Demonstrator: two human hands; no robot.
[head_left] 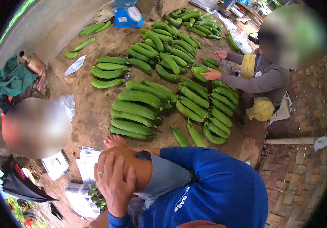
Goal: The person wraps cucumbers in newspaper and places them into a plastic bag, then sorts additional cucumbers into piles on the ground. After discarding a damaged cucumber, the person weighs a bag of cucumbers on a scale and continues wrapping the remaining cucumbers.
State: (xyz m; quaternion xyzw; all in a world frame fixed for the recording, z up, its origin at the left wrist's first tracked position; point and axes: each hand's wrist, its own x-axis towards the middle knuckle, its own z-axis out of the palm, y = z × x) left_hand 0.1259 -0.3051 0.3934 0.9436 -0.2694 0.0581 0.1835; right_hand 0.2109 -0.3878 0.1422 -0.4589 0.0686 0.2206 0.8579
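Observation:
My left hand (115,176), with a ring on one finger, rests over my bent bare knee (142,173), its fingers laid across the skin. They hold no object. A blue sleeve (182,155) covers my right arm, which reaches left and passes behind the knee. Just beyond the knee, toes or fingers (116,141) show on the floor, and I cannot make out which; my right hand's grip is hidden. Closest past them lies a row of long green gourds (132,126). Two single gourds (196,133) lie near my blue sleeve.
More gourds (146,51) lie in groups across the brown floor. A co-worker (264,78) at right touches a gourd. A blue scale (129,17) stands at the back. Papers (55,166), a black umbrella (23,182) and a green cloth (13,78) are at left; woven matting (300,171) is at right.

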